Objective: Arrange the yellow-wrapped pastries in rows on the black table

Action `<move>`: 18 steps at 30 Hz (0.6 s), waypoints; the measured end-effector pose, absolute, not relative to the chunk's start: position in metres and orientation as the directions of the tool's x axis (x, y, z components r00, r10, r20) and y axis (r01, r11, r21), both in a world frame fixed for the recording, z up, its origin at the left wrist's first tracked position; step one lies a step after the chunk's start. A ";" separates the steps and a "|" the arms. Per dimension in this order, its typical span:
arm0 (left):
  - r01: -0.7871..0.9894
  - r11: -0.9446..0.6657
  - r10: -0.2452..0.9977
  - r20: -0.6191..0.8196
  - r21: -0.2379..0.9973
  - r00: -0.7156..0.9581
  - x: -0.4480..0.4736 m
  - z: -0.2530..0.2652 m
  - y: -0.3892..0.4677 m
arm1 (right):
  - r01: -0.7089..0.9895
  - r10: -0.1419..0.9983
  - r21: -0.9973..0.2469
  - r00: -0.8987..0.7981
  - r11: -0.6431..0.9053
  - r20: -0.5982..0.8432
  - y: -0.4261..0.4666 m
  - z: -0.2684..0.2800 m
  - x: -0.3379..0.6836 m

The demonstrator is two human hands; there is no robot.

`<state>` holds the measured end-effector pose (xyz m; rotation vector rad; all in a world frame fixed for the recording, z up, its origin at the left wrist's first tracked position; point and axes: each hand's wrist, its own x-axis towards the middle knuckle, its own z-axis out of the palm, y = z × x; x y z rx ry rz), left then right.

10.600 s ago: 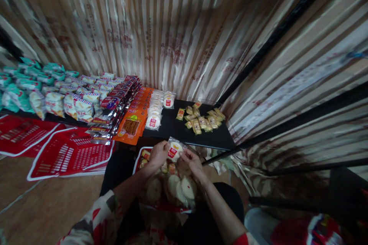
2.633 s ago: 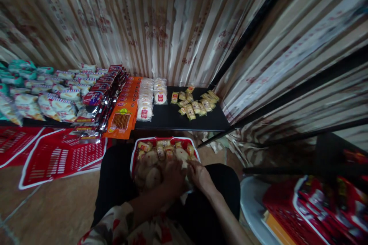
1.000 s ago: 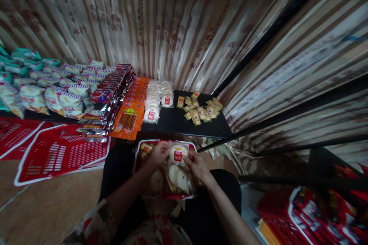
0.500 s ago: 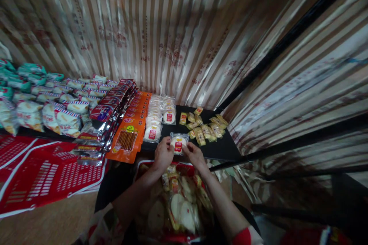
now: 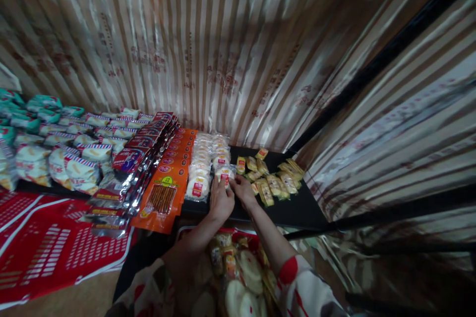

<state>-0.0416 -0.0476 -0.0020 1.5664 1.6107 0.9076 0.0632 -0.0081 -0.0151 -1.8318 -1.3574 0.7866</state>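
Observation:
Both my hands are at a clear rice cracker packet (image 5: 224, 174) with a red label, low over the black table (image 5: 238, 211). My left hand (image 5: 222, 202) has its fingers on the packet's near edge. At the right edge, my right hand (image 5: 243, 191) pinches it. This packet is at the front end of a row of like packets (image 5: 220, 151), overlapping it. Another row of rice cracker packets (image 5: 199, 181) lies just to the left. Small yellow-wrapped snack packets (image 5: 275, 184) are scattered to the right of my right hand.
Orange snack bags (image 5: 160, 200), dark shiny bags (image 5: 130, 158) and white snack bags (image 5: 80, 168) line the table leftward. A red basket (image 5: 48, 242) stands front left. Below my forearms is a container of loose packets (image 5: 249, 270). Black poles (image 5: 345, 84) slant on the right, before a striped curtain (image 5: 167, 34).
My hands have carried the rice cracker packet from the table's front edge forward and slightly left, down to the end of the second row. The view has shifted slightly.

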 end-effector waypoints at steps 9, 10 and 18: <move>0.515 0.041 0.998 -0.058 0.856 0.018 -0.037 -0.006 -0.029 | 0.716 0.951 -0.649 0.306 -0.258 -0.040 0.016 -0.014 0.056; 0.522 0.043 0.998 -0.063 0.852 0.019 -0.037 -0.008 -0.028 | 0.732 0.949 -0.628 0.314 -0.264 -0.033 0.018 -0.014 0.055; 0.599 0.017 0.994 -0.080 0.800 0.078 -0.036 -0.012 -0.027 | 0.745 0.938 -0.604 0.346 -0.282 -0.012 0.020 -0.016 0.048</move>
